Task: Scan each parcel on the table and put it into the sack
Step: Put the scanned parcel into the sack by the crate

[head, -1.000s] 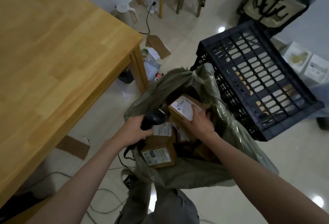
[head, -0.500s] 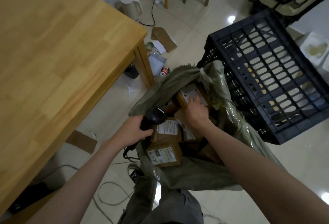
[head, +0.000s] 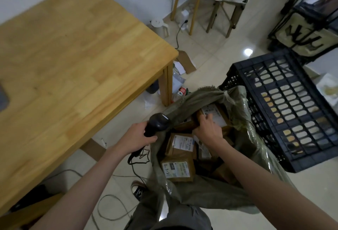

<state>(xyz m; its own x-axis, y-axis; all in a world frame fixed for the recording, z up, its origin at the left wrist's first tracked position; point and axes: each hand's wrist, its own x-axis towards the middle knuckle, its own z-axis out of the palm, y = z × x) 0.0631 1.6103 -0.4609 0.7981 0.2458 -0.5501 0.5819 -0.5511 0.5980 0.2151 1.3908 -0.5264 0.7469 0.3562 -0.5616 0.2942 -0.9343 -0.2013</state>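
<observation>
In the head view, the left hand (head: 136,138) closes around the handle of a black handheld barcode scanner (head: 157,124), with the scanner head pointing up and to the right, just at the left edge of the sack opening. A thin black cable (head: 136,164) hangs from the bottom of the scanner down to the pale tiled floor (head: 206,61). The right hand (head: 207,131) is inside the open grey-green woven sack (head: 243,189), and its fingers (head: 204,120) hold the near edge of a brown cardboard parcel with a white label (head: 215,113), which lies at the far side of the sack, under the folded rim. Nearer to the person, two more brown cardboard parcels lie in the sack: one with a printed white label (head: 181,144) and, below it, one with handwritten digits on its label (head: 176,169). The light wooden desk (head: 73,61) fills the left part of the picture, and no parcel is visible on the part of it that shows. A black plastic crate with slotted walls (head: 292,105) stands just beside the sack on the right, touching its cloth. A white electric kettle (head: 159,26) stands on the floor behind the desk corner, and flat pieces of brown cardboard (head: 186,61) lie near the desk leg. One dark shoe with a white toe (head: 138,190) shows below the sack.
</observation>
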